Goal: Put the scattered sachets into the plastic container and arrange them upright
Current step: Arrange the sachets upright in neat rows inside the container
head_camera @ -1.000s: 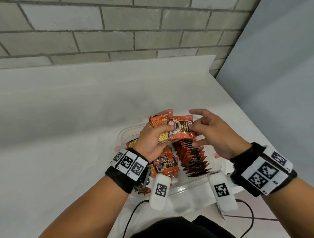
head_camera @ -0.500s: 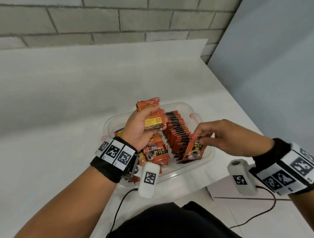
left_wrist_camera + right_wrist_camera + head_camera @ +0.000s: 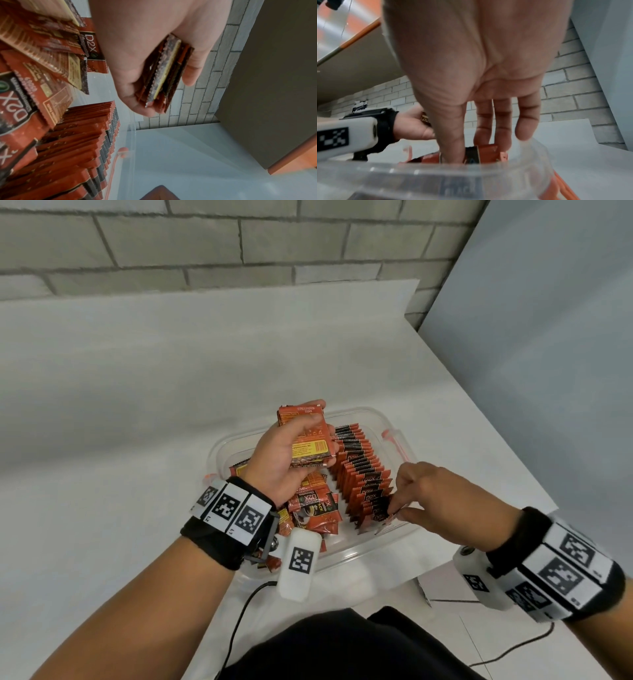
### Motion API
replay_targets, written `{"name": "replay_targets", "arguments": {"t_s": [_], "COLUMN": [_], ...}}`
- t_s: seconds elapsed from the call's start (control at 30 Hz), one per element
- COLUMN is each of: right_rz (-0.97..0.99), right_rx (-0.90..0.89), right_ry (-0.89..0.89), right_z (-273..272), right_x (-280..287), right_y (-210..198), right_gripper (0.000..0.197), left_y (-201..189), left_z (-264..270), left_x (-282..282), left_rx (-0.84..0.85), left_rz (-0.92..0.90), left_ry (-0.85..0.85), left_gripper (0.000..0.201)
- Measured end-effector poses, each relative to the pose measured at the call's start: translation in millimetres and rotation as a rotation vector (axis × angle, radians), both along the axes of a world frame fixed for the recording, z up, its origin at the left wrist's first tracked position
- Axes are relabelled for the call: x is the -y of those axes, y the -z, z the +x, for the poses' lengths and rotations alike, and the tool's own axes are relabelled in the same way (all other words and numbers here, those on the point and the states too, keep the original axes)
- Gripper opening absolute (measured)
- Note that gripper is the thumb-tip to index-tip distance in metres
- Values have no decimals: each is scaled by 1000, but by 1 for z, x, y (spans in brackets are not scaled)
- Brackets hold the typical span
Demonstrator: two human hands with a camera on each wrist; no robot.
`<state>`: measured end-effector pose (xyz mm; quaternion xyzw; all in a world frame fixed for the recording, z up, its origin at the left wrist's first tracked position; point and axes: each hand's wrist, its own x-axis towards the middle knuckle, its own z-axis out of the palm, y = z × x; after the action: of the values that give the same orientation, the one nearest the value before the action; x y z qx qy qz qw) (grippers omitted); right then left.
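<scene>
A clear plastic container [image 3: 400, 422] with orange-red side clips is sitting at the centre of the head view. Inside, on its right, a long row of red-and-black sachets [image 3: 359, 470] is standing upright, packed edge to edge. On its left, loose sachets [image 3: 317, 508] are lying in a jumbled, tilted heap. A small stack of sachets [image 3: 308, 440] is hovering above the container's left half, label side up.
</scene>
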<state>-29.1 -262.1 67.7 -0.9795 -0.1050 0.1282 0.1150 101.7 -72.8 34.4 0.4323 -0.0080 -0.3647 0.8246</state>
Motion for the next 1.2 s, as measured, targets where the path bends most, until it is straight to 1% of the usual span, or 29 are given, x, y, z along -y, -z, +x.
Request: {"name": "replay_targets", "arguments": {"t_s": [0.07, 0.13, 0.27, 0.33, 0.43, 0.57, 0.63, 0.73, 0.77, 0.9, 0.93, 1.0, 1.07, 1.2], "right_rz": [-42, -76, -108, -124, -176, -178, -179, -191, -196, -227, -224, -200, -164, 16], "right_rx": [60, 98, 110, 100, 18, -2, -19, -43, -47, -73, -81, -102, -138, -228], "right_ry": [-42, -10, 24, 2, -29, -28, -9, 7, 12, 15, 17, 31, 46, 132], "right_z": [-2, -2, -1, 1, 6, 11, 12, 14, 15, 17, 17, 18, 19, 22], "right_x": [-1, -1, -1, -2, -3, -7, -8, -8, -8, -8, -8, -7, -6, 1], "right_y": [5, 11, 17, 17, 18, 19, 20, 21, 22, 22, 21, 20, 17, 3], "right_gripper": [21, 27, 30, 26, 14, 11, 11, 11, 11, 7, 6, 12, 17, 27], "left_y": [-1, 0, 0, 0, 0, -1, -1, 0, 1, 2, 2, 2, 3, 5], "left_z": [0, 1, 0, 0, -1, 0, 0, 0, 0, 0, 0, 0, 1, 1], "left_x": [0, 0, 0, 0, 0, 1, 1, 1, 1, 1, 2, 2, 2, 3], "left_rx": [2, 4, 23, 25, 23, 10, 2, -16, -19, -29, -31, -32, -30, -9], "left_rz": [1, -1, 14, 22, 31, 33, 42, 48, 52, 50, 45, 39, 42, 74], "left_ry": [0, 2, 9, 11, 17, 22, 21, 25, 27, 40, 44, 47, 55, 65], "left_gripper": [49, 49, 43, 42, 46, 51, 44, 14, 9, 7, 7, 10, 17, 26]}}
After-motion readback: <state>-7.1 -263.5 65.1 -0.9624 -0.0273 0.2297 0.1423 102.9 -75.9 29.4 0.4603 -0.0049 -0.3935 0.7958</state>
